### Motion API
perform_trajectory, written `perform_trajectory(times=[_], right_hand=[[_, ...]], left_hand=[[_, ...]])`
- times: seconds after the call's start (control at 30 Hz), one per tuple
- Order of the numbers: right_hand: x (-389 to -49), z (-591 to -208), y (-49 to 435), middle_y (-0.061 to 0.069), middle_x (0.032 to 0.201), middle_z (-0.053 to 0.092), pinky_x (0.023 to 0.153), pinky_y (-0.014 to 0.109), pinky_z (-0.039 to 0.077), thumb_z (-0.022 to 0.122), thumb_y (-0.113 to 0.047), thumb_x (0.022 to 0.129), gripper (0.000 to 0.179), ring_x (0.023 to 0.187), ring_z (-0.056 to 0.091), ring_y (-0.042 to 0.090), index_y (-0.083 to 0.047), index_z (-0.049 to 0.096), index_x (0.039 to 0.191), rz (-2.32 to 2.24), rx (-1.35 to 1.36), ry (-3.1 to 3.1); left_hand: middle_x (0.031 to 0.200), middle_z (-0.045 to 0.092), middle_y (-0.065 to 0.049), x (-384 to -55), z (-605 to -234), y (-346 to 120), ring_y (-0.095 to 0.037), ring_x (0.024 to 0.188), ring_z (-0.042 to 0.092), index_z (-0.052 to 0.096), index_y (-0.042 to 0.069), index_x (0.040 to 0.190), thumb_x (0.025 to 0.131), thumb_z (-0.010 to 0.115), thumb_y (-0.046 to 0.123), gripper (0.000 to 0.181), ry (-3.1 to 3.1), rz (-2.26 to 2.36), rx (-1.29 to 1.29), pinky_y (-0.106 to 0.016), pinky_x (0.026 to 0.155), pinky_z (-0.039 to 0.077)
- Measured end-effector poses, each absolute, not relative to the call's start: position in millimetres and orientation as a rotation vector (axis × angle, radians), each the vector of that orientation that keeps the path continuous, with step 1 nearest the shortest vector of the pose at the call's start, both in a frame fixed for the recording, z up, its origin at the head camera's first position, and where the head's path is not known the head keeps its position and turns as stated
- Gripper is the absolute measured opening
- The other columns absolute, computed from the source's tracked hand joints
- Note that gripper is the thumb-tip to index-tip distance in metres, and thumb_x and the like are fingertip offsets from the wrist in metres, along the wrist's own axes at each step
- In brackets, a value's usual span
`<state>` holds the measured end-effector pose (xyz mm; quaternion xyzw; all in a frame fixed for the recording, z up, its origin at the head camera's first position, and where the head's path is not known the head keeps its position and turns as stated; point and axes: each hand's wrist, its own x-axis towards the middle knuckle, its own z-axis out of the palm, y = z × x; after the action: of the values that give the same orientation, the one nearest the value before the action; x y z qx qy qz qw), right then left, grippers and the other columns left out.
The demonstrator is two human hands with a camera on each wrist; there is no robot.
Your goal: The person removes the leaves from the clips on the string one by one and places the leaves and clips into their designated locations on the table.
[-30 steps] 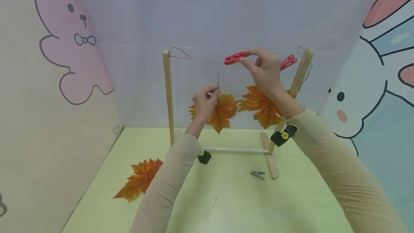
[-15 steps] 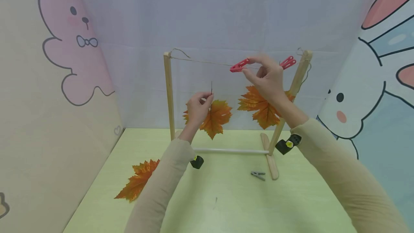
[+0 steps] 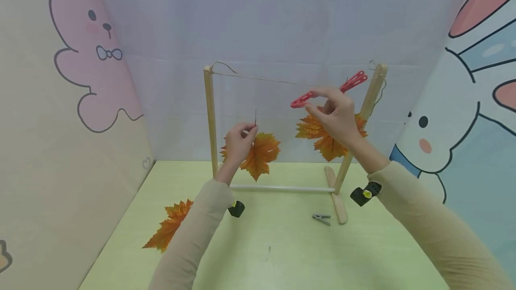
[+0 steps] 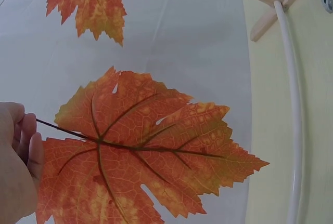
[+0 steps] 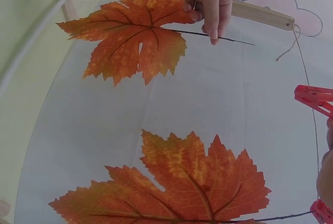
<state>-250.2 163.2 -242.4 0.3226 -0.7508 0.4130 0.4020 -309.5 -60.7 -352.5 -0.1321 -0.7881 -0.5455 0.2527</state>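
Observation:
My left hand pinches the dark stem of an orange artificial maple leaf, which hangs below the fingers with the stem tip pointing up. In the left wrist view that leaf spreads out broadly beside the hand. My right hand holds a red clothespin between thumb and fingers, a little below the string. Behind the right hand, a second maple leaf hangs from the string by another red clothespin. The right wrist view shows the held clothespin overlapping the string.
A wooden frame with a left post, a right post and a white crossbar stands on the pale green table. A third maple leaf lies at the left, partly behind the left sleeve. A grey clothespin lies near the right foot.
My left hand has moved down and to the left with the leaf. My right hand has lowered the red clothespin from string height and shifted slightly right.

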Motion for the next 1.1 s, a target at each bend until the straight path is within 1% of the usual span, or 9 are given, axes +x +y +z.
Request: perform_trajectory(times=[0.1, 0.2, 0.37, 0.47, 0.6, 0.67, 0.8, 1.0, 1.1], right_hand=[[-249.0, -249.2, 166.9, 0.015, 0.064, 0.052, 0.043, 0.016, 0.026, 0.069, 0.011, 0.071, 0.027, 0.043, 0.030, 0.005, 0.013, 0.063, 0.097, 1.047, 0.816, -1.906], [-247.3, -256.4, 169.1, 0.013, 0.057, 0.044, 0.043, 0.017, 0.026, 0.069, 0.012, 0.070, 0.028, 0.044, 0.030, 0.005, 0.013, 0.062, 0.097, 1.062, 0.817, -1.924], [-245.3, -267.1, 174.3, 0.015, 0.059, 0.047, 0.043, 0.017, 0.026, 0.070, 0.014, 0.068, 0.029, 0.045, 0.031, 0.005, 0.015, 0.062, 0.096, 1.080, 0.802, -1.941], [-243.4, -273.5, 178.7, 0.018, 0.068, 0.055, 0.044, 0.016, 0.028, 0.069, 0.014, 0.069, 0.029, 0.045, 0.033, 0.005, 0.015, 0.062, 0.097, 1.072, 0.777, -1.963], [-242.0, -283.1, 185.0, 0.020, 0.072, 0.056, 0.043, 0.016, 0.030, 0.070, 0.012, 0.070, 0.030, 0.046, 0.034, 0.005, 0.014, 0.062, 0.099, 1.058, 0.738, -1.999], [-241.6, -288.0, 187.4, 0.017, 0.069, 0.054, 0.043, 0.016, 0.029, 0.070, 0.011, 0.070, 0.030, 0.046, 0.033, 0.004, 0.014, 0.062, 0.099, 1.057, 0.723, -2.010], [-240.9, -297.4, 192.0, 0.018, 0.074, 0.057, 0.043, 0.016, 0.030, 0.070, 0.012, 0.070, 0.030, 0.045, 0.035, 0.004, 0.013, 0.062, 0.099, 1.076, 0.713, -2.029], [-237.5, -309.1, 196.7, 0.011, 0.062, 0.049, 0.043, 0.019, 0.030, 0.071, 0.012, 0.069, 0.029, 0.047, 0.034, 0.006, 0.012, 0.063, 0.097, 1.077, 0.695, -2.038], [-234.3, -314.9, 197.9, 0.007, 0.060, 0.047, 0.043, 0.019, 0.030, 0.070, 0.012, 0.069, 0.029, 0.047, 0.034, 0.006, 0.012, 0.063, 0.097, 1.089, 0.662, -2.063]], left_hand=[[0.085, 0.066, -0.008, -309.1, -354.8, -63.2, -0.020, 0.062, 0.059, 0.070, 0.003, 0.091, 0.085, 0.064, 0.014, 0.014, -2.163, -1.462, -0.357, -0.023, 0.052, 0.046], [0.084, 0.066, -0.008, -309.3, -357.6, -67.1, -0.020, 0.062, 0.058, 0.070, 0.002, 0.090, 0.085, 0.064, 0.014, 0.014, -2.180, -1.446, -0.354, -0.022, 0.053, 0.046], [0.085, 0.066, -0.008, -307.9, -361.7, -71.6, -0.020, 0.062, 0.059, 0.069, 0.003, 0.089, 0.085, 0.064, 0.014, 0.013, -2.190, -1.444, -0.356, -0.023, 0.053, 0.047], [0.085, 0.066, -0.008, -306.1, -363.9, -74.3, -0.019, 0.062, 0.058, 0.069, 0.003, 0.089, 0.085, 0.064, 0.014, 0.013, -2.197, -1.452, -0.354, -0.024, 0.053, 0.047], [0.085, 0.066, -0.008, -302.7, -365.7, -78.7, -0.020, 0.061, 0.058, 0.069, 0.003, 0.089, 0.085, 0.064, 0.014, 0.013, -2.209, -1.455, -0.350, -0.024, 0.054, 0.046], [0.083, 0.066, -0.008, -301.5, -367.2, -81.5, -0.020, 0.061, 0.058, 0.070, 0.003, 0.089, 0.085, 0.064, 0.014, 0.013, -2.214, -1.450, -0.347, -0.023, 0.054, 0.046], [0.083, 0.066, -0.009, -300.4, -372.6, -87.1, -0.020, 0.062, 0.057, 0.069, 0.001, 0.089, 0.085, 0.064, 0.012, 0.013, -2.217, -1.455, -0.351, -0.021, 0.054, 0.045], [0.086, 0.065, -0.009, -298.7, -379.5, -95.4, -0.019, 0.062, 0.056, 0.069, 0.000, 0.090, 0.085, 0.063, 0.014, 0.016, -2.243, -1.473, -0.332, -0.020, 0.051, 0.045], [0.087, 0.064, -0.008, -298.8, -383.4, -99.5, -0.018, 0.062, 0.057, 0.069, 0.002, 0.091, 0.086, 0.063, 0.016, 0.017, -2.255, -1.475, -0.317, -0.021, 0.050, 0.046]])
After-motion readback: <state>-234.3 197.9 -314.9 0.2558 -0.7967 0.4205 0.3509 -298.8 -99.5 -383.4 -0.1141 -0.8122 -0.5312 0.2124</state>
